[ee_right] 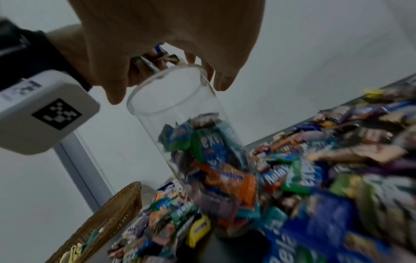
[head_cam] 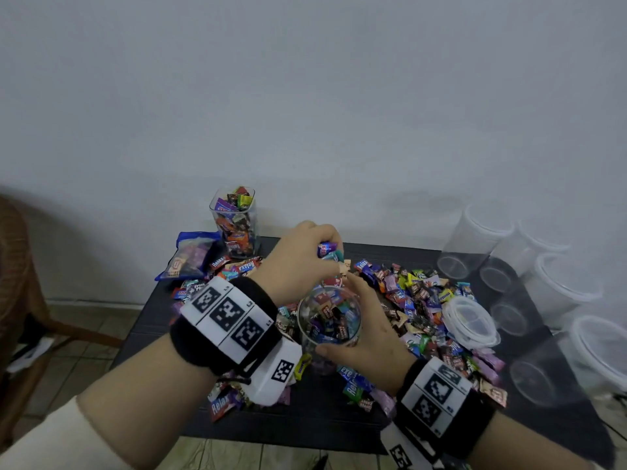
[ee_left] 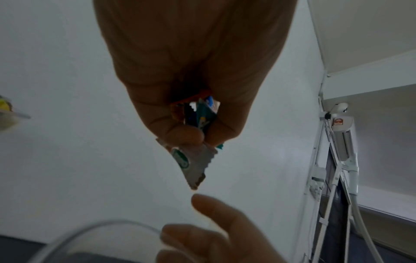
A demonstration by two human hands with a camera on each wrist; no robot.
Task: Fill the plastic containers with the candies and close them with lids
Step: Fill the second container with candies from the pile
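A clear round container [head_cam: 327, 322], about half full of wrapped candies, stands in the candy pile [head_cam: 424, 300] on the black table [head_cam: 305, 422]. My right hand [head_cam: 353, 320] grips its wall from the right. My left hand [head_cam: 330, 251] hovers just beyond and above the container's mouth, pinching several candies [head_cam: 327, 249]. In the left wrist view the held candies [ee_left: 195, 113] sit between fingers and thumb, and one wrapper [ee_left: 191, 163] hangs down. In the right wrist view the left hand [ee_right: 157, 58] is right over the container [ee_right: 180, 110].
A square container [head_cam: 234, 222] full of candies stands at the back, beside a blue bag [head_cam: 190, 252]. A clear lid [head_cam: 470, 320] lies on the pile's right side. Several empty containers [head_cam: 481, 242] lie along the right edge. A wicker chair [head_cam: 13, 266] stands left.
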